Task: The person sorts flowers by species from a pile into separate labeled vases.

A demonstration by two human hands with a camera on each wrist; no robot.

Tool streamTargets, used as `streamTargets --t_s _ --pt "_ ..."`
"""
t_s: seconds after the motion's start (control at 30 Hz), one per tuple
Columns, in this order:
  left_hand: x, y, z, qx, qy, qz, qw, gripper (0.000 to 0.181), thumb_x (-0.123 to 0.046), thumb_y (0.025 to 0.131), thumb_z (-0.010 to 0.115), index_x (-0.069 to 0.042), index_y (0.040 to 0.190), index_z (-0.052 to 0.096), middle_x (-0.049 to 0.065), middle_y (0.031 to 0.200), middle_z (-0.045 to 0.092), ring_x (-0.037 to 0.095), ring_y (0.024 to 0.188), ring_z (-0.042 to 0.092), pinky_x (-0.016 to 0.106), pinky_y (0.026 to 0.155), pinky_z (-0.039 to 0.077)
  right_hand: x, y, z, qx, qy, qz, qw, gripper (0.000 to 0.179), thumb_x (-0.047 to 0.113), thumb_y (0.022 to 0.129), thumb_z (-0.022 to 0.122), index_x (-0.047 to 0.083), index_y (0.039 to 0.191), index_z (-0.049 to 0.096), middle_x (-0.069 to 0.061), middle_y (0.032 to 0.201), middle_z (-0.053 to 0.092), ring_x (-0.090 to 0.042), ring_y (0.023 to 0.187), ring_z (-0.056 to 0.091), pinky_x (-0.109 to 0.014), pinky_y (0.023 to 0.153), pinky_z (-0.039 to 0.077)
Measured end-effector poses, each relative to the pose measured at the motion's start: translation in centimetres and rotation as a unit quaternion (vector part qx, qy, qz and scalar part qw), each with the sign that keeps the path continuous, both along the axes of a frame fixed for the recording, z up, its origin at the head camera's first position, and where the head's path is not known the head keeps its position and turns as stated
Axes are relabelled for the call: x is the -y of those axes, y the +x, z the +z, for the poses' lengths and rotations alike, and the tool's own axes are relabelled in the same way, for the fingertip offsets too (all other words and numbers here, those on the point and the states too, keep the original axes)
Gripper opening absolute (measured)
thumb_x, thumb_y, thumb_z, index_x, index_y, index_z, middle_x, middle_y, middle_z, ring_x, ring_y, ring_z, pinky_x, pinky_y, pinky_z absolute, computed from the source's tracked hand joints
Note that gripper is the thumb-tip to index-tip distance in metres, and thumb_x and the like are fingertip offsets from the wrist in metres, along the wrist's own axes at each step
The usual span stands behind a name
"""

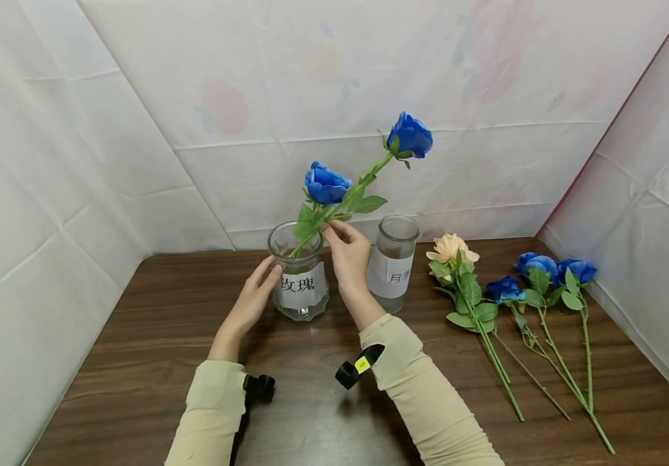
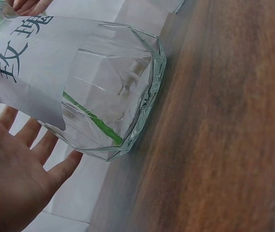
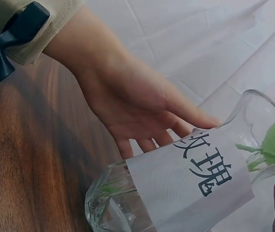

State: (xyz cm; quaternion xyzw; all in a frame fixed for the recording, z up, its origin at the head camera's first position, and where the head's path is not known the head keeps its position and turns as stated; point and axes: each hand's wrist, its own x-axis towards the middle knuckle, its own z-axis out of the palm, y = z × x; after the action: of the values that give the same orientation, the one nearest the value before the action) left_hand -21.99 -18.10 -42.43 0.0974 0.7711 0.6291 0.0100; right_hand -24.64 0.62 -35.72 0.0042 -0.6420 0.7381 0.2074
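Note:
A clear glass vase [image 1: 304, 312] with a white label [image 1: 311, 288] stands upright on the table. My left hand [image 1: 251, 296] holds its left side, thumb toward the front and fingers spread behind it, as the left wrist view shows. At the rim, my right hand [image 1: 350, 260] pinches the green stem of blue roses. Two blooms lean up to the right, a lower blue rose [image 1: 327, 184] and a higher blue rose [image 1: 410, 136]. One green stem [image 2: 99, 123] slants down to the vase bottom in the left wrist view. Whether both blooms share it, I cannot tell.
A taller labelled glass vase [image 1: 394, 259] stands just right of my right hand. Farther right lie a peach flower [image 1: 453, 249] and several blue roses [image 1: 535, 266], stems toward the front. White cloth [image 1: 288, 194] hangs behind the wooden table [image 1: 154, 336].

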Motion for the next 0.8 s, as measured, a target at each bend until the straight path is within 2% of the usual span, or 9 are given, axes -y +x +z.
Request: streamTargets --t_s 0.2,0.3,0.4,0.57,0.73,0.8 --pt "-0.01 0.08 0.06 0.0 0.0 0.002 1.0 0.054 -0.034 0.108 0.041 -0.009 0.155 0.031 0.019 0.154 0.033 0.033 0.144 0.026 0.052 0.117 0.023 -0.11 0.19 0.12 -0.012 -0.006 0.016 0.9998 0.026 0.023 0.095 0.07 -0.002 0.098 0.077 -0.009 0.092 0.074 -0.018 0.087 0.068 -0.034 0.085 0.055" --pt "-0.02 0.14 0.07 -0.002 0.001 0.002 1.0 0.054 -0.034 0.108 0.041 -0.009 0.155 0.031 0.019 0.155 0.033 0.032 0.144 0.026 0.052 0.117 0.022 -0.04 0.15 0.12 -0.006 -0.009 0.006 0.9999 0.024 0.022 0.092 0.073 -0.002 0.096 0.077 -0.007 0.089 0.073 -0.016 0.084 0.066 -0.04 0.083 0.055" --pt "-0.04 0.17 0.09 -0.002 0.001 0.002 1.0 0.054 -0.034 0.108 0.04 -0.009 0.155 0.031 0.018 0.155 0.032 0.032 0.145 0.025 0.052 0.117 0.022 0.09 0.05 0.09 -0.003 -0.023 -0.008 0.9997 0.021 0.017 0.089 0.076 -0.004 0.093 0.077 -0.005 0.085 0.071 -0.013 0.079 0.063 -0.037 0.077 0.054" --pt "-0.07 0.12 0.12 0.0 -0.001 0.001 1.0 0.055 -0.035 0.108 0.04 -0.009 0.155 0.03 0.018 0.156 0.031 0.032 0.145 0.025 0.052 0.117 0.022 0.23 0.0 -0.08 -0.009 -0.028 -0.02 0.9994 0.02 0.014 0.086 0.079 -0.004 0.092 0.076 -0.004 0.083 0.07 -0.011 0.076 0.06 -0.023 0.067 0.049" --pt "-0.09 0.14 0.23 0.001 0.001 0.0 1.0 0.055 -0.033 0.108 0.04 -0.008 0.156 0.029 0.019 0.156 0.03 0.032 0.145 0.024 0.051 0.118 0.022 0.39 0.5 -0.54 -0.019 0.022 -0.012 0.9995 0.022 0.023 0.089 0.077 0.003 0.095 0.079 -0.006 0.09 0.074 -0.014 0.079 0.063 -0.025 0.067 0.051" --pt "-0.11 0.14 0.25 0.002 0.003 0.0 1.0 0.055 -0.033 0.108 0.04 -0.008 0.156 0.029 0.019 0.156 0.03 0.032 0.145 0.024 0.051 0.118 0.022 0.47 0.73 -0.85 -0.017 0.026 -0.005 0.9995 0.024 0.026 0.091 0.075 0.004 0.098 0.079 -0.006 0.093 0.074 -0.015 0.081 0.064 -0.028 0.07 0.053"
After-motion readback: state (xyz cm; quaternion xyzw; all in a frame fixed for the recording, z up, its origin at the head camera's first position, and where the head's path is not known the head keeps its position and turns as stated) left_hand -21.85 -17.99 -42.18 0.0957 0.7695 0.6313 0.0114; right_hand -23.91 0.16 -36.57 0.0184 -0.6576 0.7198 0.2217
